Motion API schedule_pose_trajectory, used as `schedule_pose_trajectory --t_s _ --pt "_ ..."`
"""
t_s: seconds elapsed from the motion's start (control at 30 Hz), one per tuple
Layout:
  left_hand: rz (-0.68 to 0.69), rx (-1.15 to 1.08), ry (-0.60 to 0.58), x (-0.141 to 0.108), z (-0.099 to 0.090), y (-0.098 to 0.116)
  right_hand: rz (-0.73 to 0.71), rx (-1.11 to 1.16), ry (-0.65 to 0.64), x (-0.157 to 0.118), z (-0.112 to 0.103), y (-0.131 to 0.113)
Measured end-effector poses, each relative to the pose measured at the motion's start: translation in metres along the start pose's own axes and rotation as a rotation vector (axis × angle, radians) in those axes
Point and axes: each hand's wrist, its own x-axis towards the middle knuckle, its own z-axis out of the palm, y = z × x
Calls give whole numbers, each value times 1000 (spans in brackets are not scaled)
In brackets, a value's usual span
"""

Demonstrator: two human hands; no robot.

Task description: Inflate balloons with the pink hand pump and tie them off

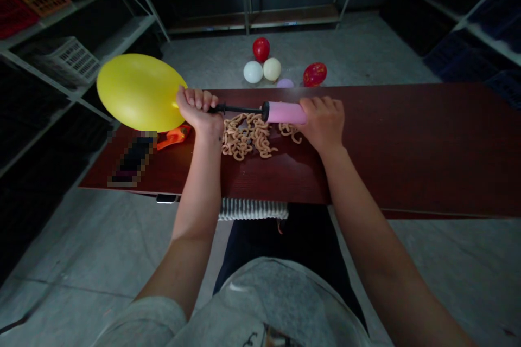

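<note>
A large inflated yellow balloon (pixel 141 92) hangs over the left end of the table, its neck at my left hand (pixel 198 108). The fingers of that hand are closed round the balloon's neck and the black end of a hand pump. The pump (pixel 286 113) lies level, with its black rod showing between my hands and its pink barrel to the right. My right hand (pixel 324 123) is wrapped round the barrel's right end. Below the pump, tan curled balloons (pixel 244 138) lie in a heap on the table, partly hidden by the pump and my right hand.
The dark red table (pixel 415 146) runs across the view. An orange packet (pixel 174 136) and a blurred flat object (pixel 134 160) lie at its left. Beyond it, red balloons (pixel 261 49), white ones (pixel 253 72) and a purple one rest on the floor. Shelves (pixel 293 16) stand behind.
</note>
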Motion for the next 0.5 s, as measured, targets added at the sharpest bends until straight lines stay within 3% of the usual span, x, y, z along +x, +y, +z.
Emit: schedule_pose_trajectory --t_s 0.17,0.3,0.5 --pt "-21 -12 101 -6 6 17 75 -9 25 1 0 12" --pt "43 -103 35 -22 16 31 118 53 12 1 -3 11" --pt "99 -16 38 -37 25 40 113 132 -53 2 -12 0"
